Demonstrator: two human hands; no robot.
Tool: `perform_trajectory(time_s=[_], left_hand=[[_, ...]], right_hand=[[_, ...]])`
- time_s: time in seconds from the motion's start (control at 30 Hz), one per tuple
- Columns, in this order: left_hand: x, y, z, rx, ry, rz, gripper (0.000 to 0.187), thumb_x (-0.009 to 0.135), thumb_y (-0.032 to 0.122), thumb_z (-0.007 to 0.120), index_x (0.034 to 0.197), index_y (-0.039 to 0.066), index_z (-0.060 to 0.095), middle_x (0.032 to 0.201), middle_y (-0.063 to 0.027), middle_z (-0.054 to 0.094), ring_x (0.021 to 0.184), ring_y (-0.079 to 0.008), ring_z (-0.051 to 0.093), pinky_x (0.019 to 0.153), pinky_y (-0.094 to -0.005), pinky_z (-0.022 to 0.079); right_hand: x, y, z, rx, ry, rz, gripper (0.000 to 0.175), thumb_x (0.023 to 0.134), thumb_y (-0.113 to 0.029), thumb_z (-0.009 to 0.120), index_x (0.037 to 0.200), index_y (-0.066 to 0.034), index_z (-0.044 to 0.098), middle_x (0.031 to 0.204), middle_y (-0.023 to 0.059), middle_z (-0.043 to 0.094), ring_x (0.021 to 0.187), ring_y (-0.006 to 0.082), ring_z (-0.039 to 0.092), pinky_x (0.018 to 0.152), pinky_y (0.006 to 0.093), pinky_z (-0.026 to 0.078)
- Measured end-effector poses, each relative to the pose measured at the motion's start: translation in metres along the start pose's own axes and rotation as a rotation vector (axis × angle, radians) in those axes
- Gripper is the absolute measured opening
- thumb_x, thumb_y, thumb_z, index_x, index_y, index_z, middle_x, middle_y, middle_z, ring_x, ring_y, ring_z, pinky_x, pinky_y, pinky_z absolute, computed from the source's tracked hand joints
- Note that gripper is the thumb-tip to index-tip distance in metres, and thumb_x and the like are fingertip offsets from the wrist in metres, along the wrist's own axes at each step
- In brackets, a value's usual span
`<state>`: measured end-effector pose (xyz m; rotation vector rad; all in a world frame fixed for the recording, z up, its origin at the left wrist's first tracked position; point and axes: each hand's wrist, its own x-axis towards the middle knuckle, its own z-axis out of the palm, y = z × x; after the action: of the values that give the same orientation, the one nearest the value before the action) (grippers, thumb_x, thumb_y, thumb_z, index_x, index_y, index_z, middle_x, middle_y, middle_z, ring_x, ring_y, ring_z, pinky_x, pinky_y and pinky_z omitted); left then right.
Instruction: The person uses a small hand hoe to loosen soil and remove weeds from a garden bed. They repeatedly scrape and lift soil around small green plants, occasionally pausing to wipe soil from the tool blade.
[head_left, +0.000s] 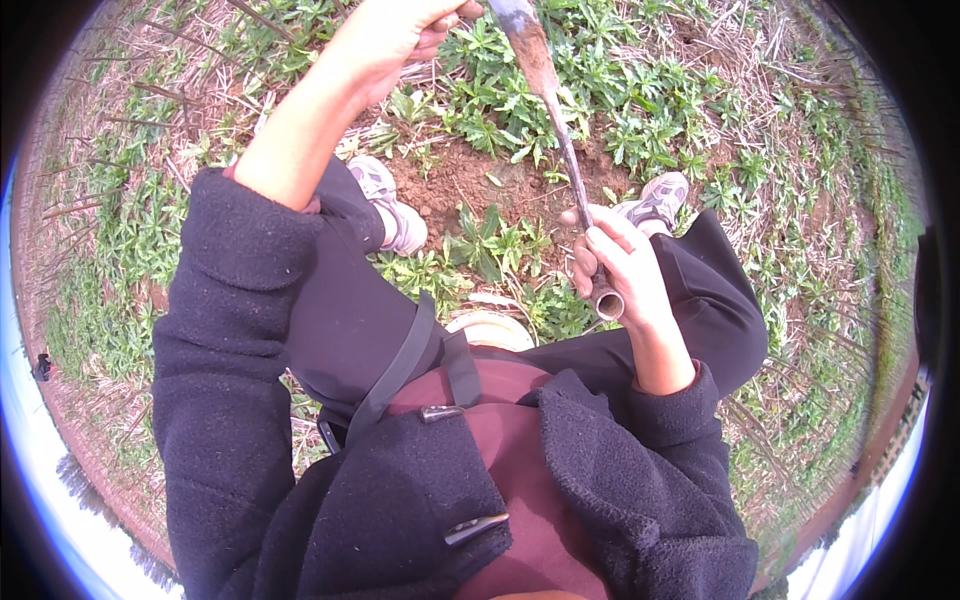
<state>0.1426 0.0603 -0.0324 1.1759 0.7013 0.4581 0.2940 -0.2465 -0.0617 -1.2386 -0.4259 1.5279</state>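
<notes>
A long metal hand tool (568, 142) with a hollow socket end and a flat, soil-caked blade slants up from the right hand, its blade tip cut off by the top edge. My right hand (619, 262) grips the thin shaft just above the open socket, over the right knee. At the top, my left hand (431, 30) has its fingers curled close to the left side of the blade; whether they touch it or hold something is not clear. Green leafy plants (495, 244) grow from loose brown soil (465, 180) between the feet.
A left shoe (386, 202) and a right shoe (662, 196) stand on either side of the bare soil. A pale round object (491, 330) lies below the spread legs. Dry stalks (780, 60) and green weeds cover the ground around. A dark strap (397, 360) crosses the lap.
</notes>
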Motion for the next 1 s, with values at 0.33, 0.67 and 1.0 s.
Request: perform_trajectory(time_s=[0.33, 0.67, 1.0], left_hand=[[0.000, 0.001, 0.006, -0.145, -0.048, -0.025, 0.021, 0.102, 0.017, 0.056, 0.109, -0.001, 0.066, 0.074, 0.0022, 0.054, 0.060, -0.0081, 0.045, 0.054, -0.0244, 0.037], [0.002, -0.002, 0.000, -0.074, -0.021, -0.032, 0.021, 0.103, 0.019, 0.056, 0.099, 0.000, 0.064, 0.074, -0.0010, 0.060, 0.056, -0.0082, 0.050, 0.050, -0.0226, 0.040], [0.005, 0.000, 0.007, -0.282, 0.032, -0.130, 0.045, 0.105, 0.047, 0.051, 0.097, 0.004, 0.062, 0.078, -0.0042, 0.063, 0.057, -0.0105, 0.053, 0.050, -0.0210, 0.041]], right_hand=[[0.000, 0.001, -0.003, 0.000, -0.022, -0.011, 0.032, 0.104, -0.016, 0.054, 0.129, 0.0030, 0.059, 0.070, -0.0002, 0.049, 0.054, 0.0110, 0.052, 0.053, 0.0244, 0.043], [0.001, 0.003, -0.004, -0.028, -0.017, -0.039, 0.031, 0.105, -0.015, 0.051, 0.129, 0.0033, 0.058, 0.068, 0.0000, 0.047, 0.052, 0.0120, 0.051, 0.051, 0.0246, 0.042], [0.000, 0.001, -0.001, -0.117, 0.031, -0.039, 0.030, 0.106, -0.016, 0.052, 0.128, 0.0009, 0.061, 0.070, -0.0022, 0.050, 0.055, 0.0068, 0.050, 0.055, 0.0223, 0.044]])
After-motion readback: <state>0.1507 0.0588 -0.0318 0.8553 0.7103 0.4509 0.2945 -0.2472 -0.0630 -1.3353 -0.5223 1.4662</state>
